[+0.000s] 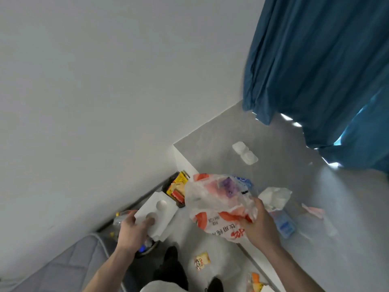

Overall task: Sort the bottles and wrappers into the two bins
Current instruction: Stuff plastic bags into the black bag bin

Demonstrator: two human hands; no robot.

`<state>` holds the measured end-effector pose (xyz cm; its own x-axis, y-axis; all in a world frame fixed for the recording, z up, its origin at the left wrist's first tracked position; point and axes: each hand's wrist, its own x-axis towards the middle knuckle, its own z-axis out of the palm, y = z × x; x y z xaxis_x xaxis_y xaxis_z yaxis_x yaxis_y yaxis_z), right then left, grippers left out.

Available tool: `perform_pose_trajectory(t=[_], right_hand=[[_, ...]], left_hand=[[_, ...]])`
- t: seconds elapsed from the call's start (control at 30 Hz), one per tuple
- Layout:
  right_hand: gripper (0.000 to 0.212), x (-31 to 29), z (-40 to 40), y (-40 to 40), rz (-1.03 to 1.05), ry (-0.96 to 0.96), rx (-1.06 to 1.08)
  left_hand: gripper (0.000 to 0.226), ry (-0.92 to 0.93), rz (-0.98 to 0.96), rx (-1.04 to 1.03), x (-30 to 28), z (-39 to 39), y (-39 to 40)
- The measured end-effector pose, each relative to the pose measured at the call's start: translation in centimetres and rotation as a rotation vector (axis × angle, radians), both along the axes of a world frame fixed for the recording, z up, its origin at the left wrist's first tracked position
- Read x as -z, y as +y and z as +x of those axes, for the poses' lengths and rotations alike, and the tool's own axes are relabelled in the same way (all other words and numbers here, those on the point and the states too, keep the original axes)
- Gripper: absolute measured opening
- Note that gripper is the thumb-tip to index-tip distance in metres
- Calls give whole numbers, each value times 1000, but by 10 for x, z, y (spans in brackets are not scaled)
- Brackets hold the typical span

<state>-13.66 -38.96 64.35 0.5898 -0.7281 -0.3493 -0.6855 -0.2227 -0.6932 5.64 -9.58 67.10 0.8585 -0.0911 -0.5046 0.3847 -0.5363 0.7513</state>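
Note:
My right hand [260,225] grips a large crumpled clear plastic wrapper [219,202] with red and white print, held up over the table edge. My left hand [134,229] holds a white moulded tray [156,212] with round hollows above a dark bin [147,248] on the floor; bottles [121,218] show in it behind the hand. A second dark bin [177,189] by the wall holds yellow and red wrappers.
A grey table [273,144] carries a white plastic shell [245,152], a crumpled tissue [274,198], a blue packet [283,224] and a pink wrapper [313,210]. Small wrappers [202,260] lie on the floor. A blue curtain [315,60] hangs at right; a grey cushion [69,264] sits lower left.

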Motion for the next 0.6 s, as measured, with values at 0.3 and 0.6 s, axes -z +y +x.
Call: perform_pose_trajectory(t=[0.3, 0.6], right_hand=[[84, 16, 114, 12, -92, 122, -2], [67, 79, 225, 34, -149, 384, -135]], left_hand=[[20, 88, -49, -5, 29, 123, -1], [29, 253, 61, 166, 136, 250, -29]])
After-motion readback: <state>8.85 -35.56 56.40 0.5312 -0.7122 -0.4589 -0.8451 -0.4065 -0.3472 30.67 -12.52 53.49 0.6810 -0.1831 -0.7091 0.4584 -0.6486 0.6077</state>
